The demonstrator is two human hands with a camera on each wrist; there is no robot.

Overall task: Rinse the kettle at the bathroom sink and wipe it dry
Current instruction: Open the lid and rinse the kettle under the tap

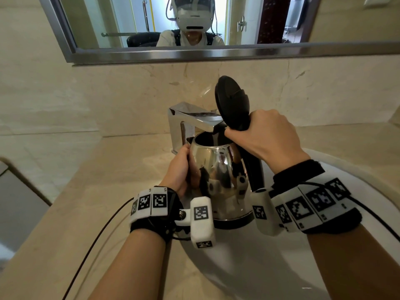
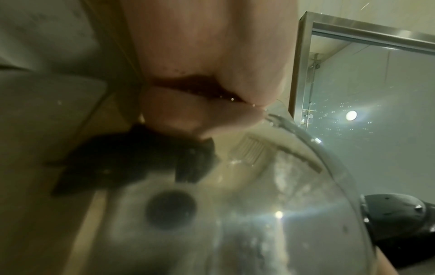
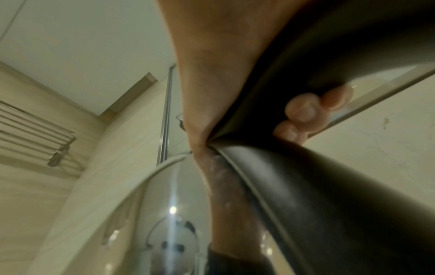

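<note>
A shiny steel kettle [image 1: 218, 176] with a black base hangs upright over the white sink basin [image 1: 249, 267], its mouth under the chrome tap spout [image 1: 199, 116]. Its black lid [image 1: 229, 98] stands flipped up. My right hand [image 1: 264, 137] grips the top of the black handle [image 1: 255, 169]; the right wrist view shows fingertips [image 3: 303, 111] curled round the handle [image 3: 317, 186]. My left hand [image 1: 180, 169] cups the kettle's left side, fingers hidden behind it. In the left wrist view the palm [image 2: 200, 55] lies against the wet steel wall [image 2: 270, 214]. No water stream shows.
A beige marble counter [image 1: 91, 202] surrounds the basin, with a marble wall behind. A steel-framed mirror [image 1: 194, 53] hangs above and reflects a person in a headset. A grey object [image 1: 15, 202] lies at the counter's left edge. A towel rack [image 3: 35, 130] is on the wall.
</note>
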